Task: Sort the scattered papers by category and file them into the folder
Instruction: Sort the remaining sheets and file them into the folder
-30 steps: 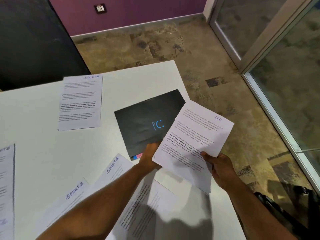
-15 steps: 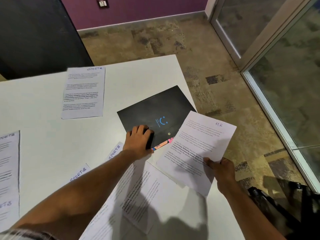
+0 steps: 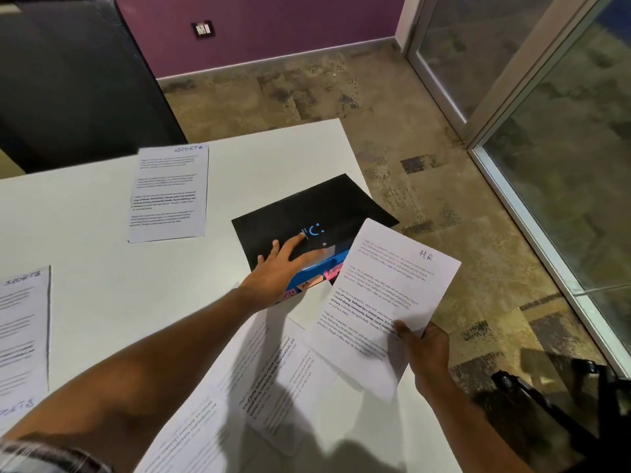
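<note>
Matte black folder (image 3: pixel 327 206), left hand (image 3: pixel 276 268) flat on it, creased HR sheet (image 3: pixel 386 302)

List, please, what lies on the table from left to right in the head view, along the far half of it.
Sheet marked SPORTS at the left edge → second SPORTS sheet → left hand → black folder → HR sheet, held by the right hand.

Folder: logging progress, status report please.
Left hand flat on black folder, tabs showing. Right hand grips HR sheet. Sports sheets unfiled. Nothing blocking.
</note>
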{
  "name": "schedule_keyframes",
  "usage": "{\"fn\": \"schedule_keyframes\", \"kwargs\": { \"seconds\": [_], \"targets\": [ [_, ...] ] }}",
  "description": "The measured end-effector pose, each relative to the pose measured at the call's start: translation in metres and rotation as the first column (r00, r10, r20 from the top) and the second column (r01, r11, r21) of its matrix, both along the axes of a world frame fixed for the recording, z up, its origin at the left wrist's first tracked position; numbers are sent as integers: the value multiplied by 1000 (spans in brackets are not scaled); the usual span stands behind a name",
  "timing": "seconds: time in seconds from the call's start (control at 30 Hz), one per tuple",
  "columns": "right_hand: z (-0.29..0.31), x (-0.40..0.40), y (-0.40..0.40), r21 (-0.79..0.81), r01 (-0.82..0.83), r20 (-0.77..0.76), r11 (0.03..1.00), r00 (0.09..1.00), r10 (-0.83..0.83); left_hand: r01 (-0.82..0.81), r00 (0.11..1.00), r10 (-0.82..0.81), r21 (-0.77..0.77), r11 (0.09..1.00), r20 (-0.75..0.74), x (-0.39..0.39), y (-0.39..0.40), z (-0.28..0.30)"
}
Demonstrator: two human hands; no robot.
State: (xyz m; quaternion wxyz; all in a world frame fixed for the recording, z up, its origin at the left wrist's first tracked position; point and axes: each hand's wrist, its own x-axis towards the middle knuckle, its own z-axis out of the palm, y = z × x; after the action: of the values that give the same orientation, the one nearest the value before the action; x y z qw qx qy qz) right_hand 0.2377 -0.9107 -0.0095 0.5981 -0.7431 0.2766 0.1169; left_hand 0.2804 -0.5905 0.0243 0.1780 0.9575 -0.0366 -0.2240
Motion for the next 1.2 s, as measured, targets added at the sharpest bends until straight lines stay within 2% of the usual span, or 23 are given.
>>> {"fn": "schedule_keyframes", "kwargs": {
  "seconds": [0.13,0.23,0.33,0.67,0.87,1.2],
  "targets": [
    [2,-11,-2,76,32,27,997,999,-35,52,998,-54,117,992,17,4,5,31],
    [0,-17,-3,125,43,20,991,999,-46,-10,998,-4,206,978,68,6,6,46],
    [3,-21,3,168,24,21,985,999,-28,-39,990,11,199,979,140,8,8,52],
    [7,-18,12,208,67,-20,976,998,-64,-172,955,63,372,912,289,13,12,56],
    [22,-9,17,253,-4,18,967,1000,0,-166,964,77,354,920,253,10,17,58],
    [50,15,40,270,13,27,963,999,-21,-170,962,125,176,970,243,17,25,61]
  ]
}}
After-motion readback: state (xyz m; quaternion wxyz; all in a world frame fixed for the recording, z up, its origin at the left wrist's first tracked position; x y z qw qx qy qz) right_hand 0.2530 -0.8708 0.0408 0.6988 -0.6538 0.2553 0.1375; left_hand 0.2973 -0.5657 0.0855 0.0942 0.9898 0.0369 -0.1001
